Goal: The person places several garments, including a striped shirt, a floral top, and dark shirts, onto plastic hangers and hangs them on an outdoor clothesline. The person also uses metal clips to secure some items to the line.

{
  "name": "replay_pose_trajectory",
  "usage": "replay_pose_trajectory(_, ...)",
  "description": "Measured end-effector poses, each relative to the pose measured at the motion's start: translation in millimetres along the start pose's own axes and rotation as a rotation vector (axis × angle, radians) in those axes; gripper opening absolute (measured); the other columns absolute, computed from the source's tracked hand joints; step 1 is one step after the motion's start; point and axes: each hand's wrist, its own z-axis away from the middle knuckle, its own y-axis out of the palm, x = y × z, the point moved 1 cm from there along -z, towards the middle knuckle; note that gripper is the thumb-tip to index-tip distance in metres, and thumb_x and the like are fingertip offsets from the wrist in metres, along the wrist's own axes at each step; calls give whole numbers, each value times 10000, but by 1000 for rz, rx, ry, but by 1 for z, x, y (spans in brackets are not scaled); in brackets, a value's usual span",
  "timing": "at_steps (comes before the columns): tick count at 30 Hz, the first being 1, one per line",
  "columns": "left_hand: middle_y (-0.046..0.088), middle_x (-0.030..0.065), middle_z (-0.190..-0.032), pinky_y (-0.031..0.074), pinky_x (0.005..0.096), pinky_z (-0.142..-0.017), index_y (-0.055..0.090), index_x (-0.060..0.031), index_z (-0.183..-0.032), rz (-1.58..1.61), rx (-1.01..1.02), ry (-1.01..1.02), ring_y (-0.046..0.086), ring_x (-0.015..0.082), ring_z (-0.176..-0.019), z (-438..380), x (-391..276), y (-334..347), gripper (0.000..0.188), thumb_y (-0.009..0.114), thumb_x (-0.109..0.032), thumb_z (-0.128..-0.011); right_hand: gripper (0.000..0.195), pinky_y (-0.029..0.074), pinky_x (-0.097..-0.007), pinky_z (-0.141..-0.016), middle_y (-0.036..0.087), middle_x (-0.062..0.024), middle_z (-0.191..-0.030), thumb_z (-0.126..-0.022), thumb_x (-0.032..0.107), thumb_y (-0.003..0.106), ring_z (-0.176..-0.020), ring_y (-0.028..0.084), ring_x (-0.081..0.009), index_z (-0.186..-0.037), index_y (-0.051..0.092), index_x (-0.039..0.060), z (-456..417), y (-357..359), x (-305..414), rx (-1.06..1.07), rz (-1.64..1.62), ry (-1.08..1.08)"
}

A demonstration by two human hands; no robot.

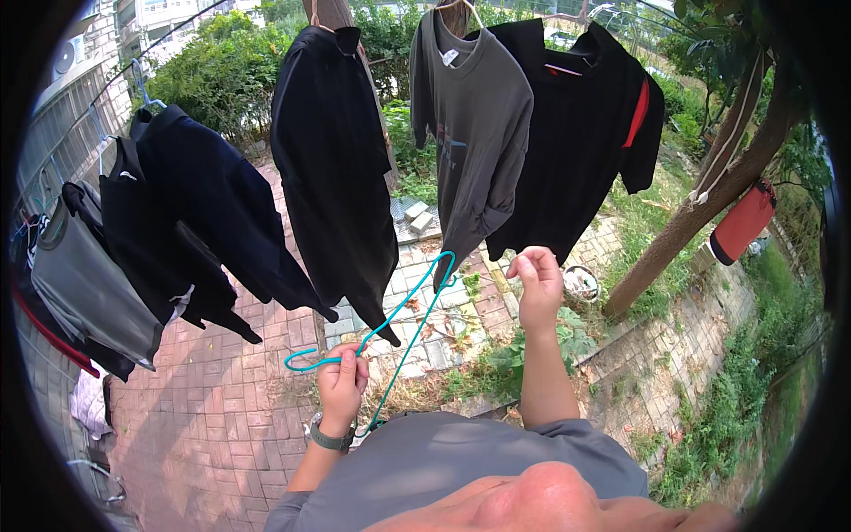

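My left hand is closed around the neck of a teal clothes hanger, just below its hook. The hanger is tilted, one end up by the grey T-shirt's lower tip and the other down against my shirt. My right hand is raised with curled fingers in front of the hem of a black shirt with a red panel. Whether the fingers pinch anything there cannot be made out. Between the hands and beyond them hang a dark grey T-shirt with a print and a long black garment.
More clothes hang along a line at left, including a navy garment and a grey shirt. A leaning tree trunk stands at right, with a red bag beyond it. Brick paving lies below.
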Motion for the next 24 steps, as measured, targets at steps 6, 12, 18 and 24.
replay_pose_trajectory(6, 564, 49, -694, 247, 192, -400, 591, 16, -1104, 83, 58, -20, 345, 41, -439, -10, -7, 16, 275, 451, -210, -1031, 407, 480, -302, -885, 643, -112, -1083, -914, 193, 663, -955, 607, -150, -1219, 490, -13, 85, 17, -41, 337, 2, 374)
replay_pose_trajectory(12, 584, 38, -818, 310, 189, -472, 606, 19, -1113, -40, 92, 43, 419, 36, -531, -20, -18, 32, 269, 472, -198, -1026, 626, 482, -361, -912, 503, -154, -1305, -846, 288, 733, -985, 591, -210, -1298, 433, -22, 110, 48, -17, 525, 84, 286)
replay_pose_trajectory(18, 600, 23, -829, 429, 245, -627, 627, 0, -1108, -289, 109, 163, 529, 79, -721, -5, -25, 17, 261, 501, -205, -1008, 589, 508, -354, -881, 458, -188, -1368, -773, 109, 756, -968, 632, -215, -1268, 464, -16, 121, 67, -25, 610, 169, 248)
replay_pose_trajectory(24, 582, 45, -798, 328, 191, -487, 575, 2, -1139, -44, 145, 173, 409, 35, -553, 12, -36, -37, 229, 450, -153, -1026, 366, 524, -300, -792, 599, -160, -1160, -774, 58, 741, -830, 659, -165, -1089, 576, -29, 125, 109, -11, 704, 185, 117)
